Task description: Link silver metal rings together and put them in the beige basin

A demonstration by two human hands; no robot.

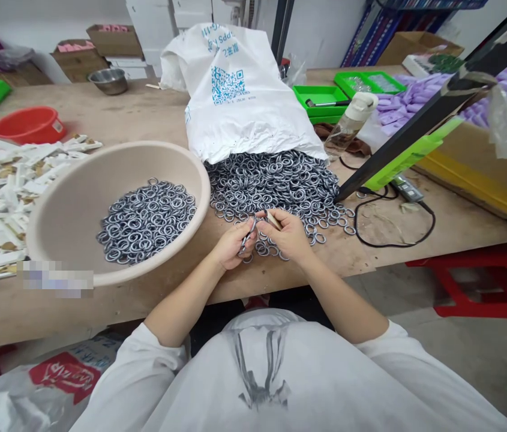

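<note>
My left hand (pixel 235 245) is closed on a few dark grey rings (pixel 246 237) at the table's front. Close against it, my right hand (pixel 287 234) pinches a small tool with a pale wooden-looking handle (pixel 273 220); its tip is too small to make out. Both hands meet just in front of a heap of grey rings (pixel 275 180) that spills from the mouth of a white sack (pixel 253 114). To the left stands a large beige basin (pixel 55 204) with many similar rings (pixel 149 219) in it.
White and tan pieces (pixel 1 198) cover the far left, near a red bowl (pixel 28 125). A slanted black post (pixel 397 141) rises on the right beside a black cable (pixel 397 245). Behind are green trays (pixel 320 94), a clear bottle (pixel 352 123) and purple pieces (pixel 406 102).
</note>
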